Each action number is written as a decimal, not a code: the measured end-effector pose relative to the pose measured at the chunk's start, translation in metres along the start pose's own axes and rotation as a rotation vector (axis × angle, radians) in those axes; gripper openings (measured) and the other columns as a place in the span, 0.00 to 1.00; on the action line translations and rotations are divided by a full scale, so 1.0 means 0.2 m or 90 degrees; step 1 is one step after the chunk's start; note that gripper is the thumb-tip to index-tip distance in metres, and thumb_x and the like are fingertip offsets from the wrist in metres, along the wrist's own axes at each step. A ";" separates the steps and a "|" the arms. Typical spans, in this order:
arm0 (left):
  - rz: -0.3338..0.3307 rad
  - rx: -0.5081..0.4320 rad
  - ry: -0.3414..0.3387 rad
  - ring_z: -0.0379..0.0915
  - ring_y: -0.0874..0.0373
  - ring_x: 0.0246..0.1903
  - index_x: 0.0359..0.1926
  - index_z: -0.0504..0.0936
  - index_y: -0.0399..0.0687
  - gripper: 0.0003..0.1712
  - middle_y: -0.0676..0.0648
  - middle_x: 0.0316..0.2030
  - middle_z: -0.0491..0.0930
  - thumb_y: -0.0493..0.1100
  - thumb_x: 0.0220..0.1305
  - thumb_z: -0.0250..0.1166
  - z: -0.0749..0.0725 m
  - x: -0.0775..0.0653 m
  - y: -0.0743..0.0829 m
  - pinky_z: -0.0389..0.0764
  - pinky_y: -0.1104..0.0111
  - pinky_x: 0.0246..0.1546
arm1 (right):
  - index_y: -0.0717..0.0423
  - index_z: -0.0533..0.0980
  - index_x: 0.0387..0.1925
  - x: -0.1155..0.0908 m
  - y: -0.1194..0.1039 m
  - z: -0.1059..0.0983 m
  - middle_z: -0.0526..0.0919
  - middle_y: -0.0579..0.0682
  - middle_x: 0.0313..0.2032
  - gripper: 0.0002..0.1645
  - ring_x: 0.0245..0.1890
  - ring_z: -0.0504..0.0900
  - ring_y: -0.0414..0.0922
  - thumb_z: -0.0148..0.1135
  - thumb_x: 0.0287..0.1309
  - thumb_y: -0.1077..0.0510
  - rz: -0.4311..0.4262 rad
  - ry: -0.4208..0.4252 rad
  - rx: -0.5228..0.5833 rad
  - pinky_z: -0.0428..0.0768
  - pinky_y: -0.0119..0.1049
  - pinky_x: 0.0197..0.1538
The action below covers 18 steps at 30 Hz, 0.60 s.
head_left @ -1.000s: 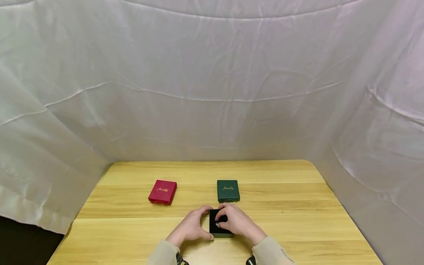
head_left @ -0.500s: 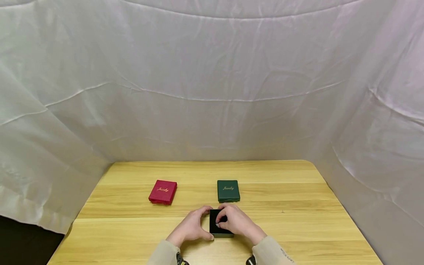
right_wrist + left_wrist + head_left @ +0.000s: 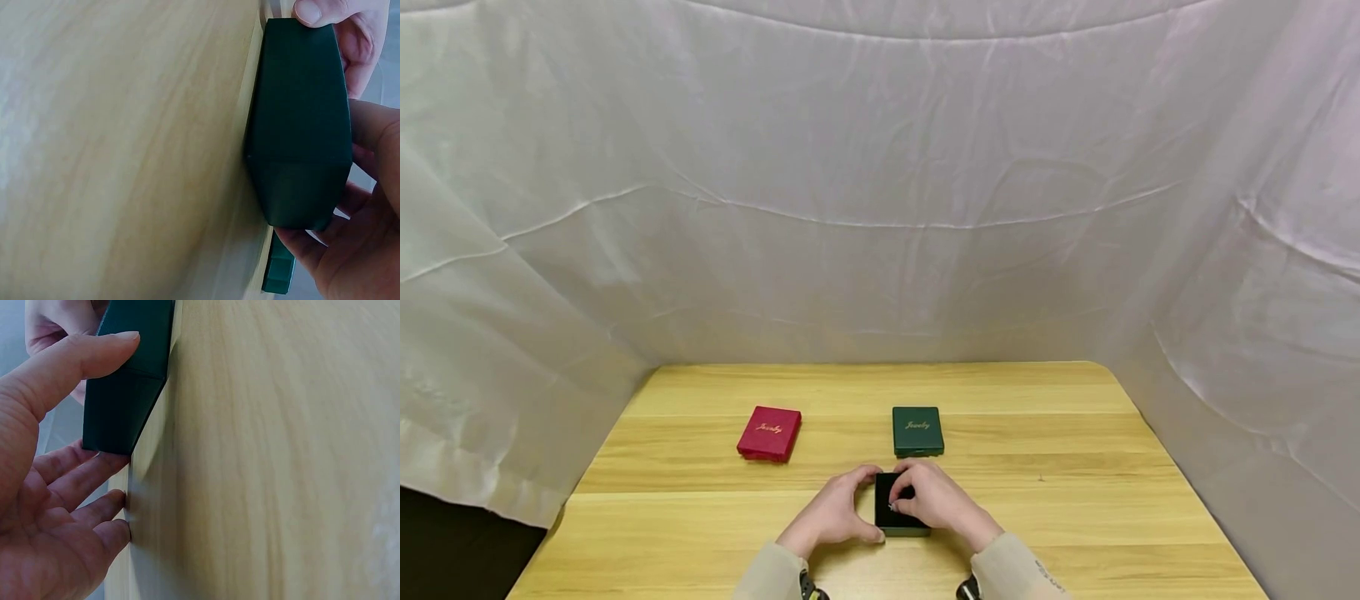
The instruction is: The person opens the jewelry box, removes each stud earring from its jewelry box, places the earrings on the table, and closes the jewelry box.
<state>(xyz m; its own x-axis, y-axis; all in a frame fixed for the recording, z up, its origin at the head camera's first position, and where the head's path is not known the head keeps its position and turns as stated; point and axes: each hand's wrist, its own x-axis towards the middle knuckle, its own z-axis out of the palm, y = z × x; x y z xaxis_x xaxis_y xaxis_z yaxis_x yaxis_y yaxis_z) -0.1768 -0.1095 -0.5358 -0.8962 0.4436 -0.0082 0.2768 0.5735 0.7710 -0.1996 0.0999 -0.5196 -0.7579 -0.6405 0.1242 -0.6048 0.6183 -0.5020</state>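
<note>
A dark green jewelry box (image 3: 906, 532) with a black insert stands on the table without its lid. My left hand (image 3: 838, 510) holds its left side, thumb at the near corner and fingers at the far one. The left wrist view shows that thumb against the box's green wall (image 3: 119, 406). Over the insert, my right hand (image 3: 936, 500) pinches a tiny silver star-shaped piece of jewelry (image 3: 891, 507), mostly hidden by the fingertips. In the right wrist view, other fingers of the right hand (image 3: 369, 244) rest along the box's wall (image 3: 300, 112).
Farther back on the wooden table (image 3: 1045, 542) lies a green lid (image 3: 917, 430) with gold lettering, just beyond the right hand. A red jewelry box (image 3: 769, 433) sits to its left. Pale cloth (image 3: 887, 275) hangs around the back and sides.
The right fingertips have closed over the silver star-shaped piece, which shows less now. The left hand and the box stay in place.
</note>
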 end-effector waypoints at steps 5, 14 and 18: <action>0.000 0.002 0.000 0.71 0.50 0.57 0.63 0.72 0.46 0.49 0.46 0.55 0.78 0.46 0.35 0.82 0.00 0.00 0.00 0.70 0.51 0.60 | 0.48 0.85 0.25 0.00 0.00 0.00 0.82 0.52 0.46 0.05 0.50 0.78 0.49 0.74 0.51 0.61 -0.001 -0.008 0.012 0.77 0.46 0.54; -0.001 0.002 -0.001 0.71 0.49 0.57 0.63 0.72 0.47 0.49 0.45 0.56 0.78 0.47 0.36 0.83 0.00 0.00 0.01 0.69 0.49 0.60 | 0.45 0.84 0.24 0.01 0.02 0.00 0.81 0.49 0.46 0.06 0.51 0.77 0.47 0.73 0.52 0.59 0.007 -0.021 0.024 0.76 0.45 0.55; 0.002 0.007 0.002 0.71 0.48 0.57 0.63 0.72 0.46 0.49 0.45 0.56 0.78 0.47 0.36 0.83 0.00 -0.01 0.01 0.70 0.49 0.60 | 0.43 0.82 0.23 0.02 0.03 0.01 0.81 0.48 0.46 0.09 0.50 0.77 0.46 0.73 0.52 0.60 0.011 -0.023 0.025 0.77 0.45 0.54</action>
<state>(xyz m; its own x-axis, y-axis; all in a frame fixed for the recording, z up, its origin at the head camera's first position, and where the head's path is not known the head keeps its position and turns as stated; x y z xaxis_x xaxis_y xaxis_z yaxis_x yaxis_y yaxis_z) -0.1758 -0.1097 -0.5343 -0.8965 0.4431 -0.0046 0.2825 0.5796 0.7644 -0.2047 0.1004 -0.5231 -0.7583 -0.6463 0.0851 -0.5811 0.6111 -0.5375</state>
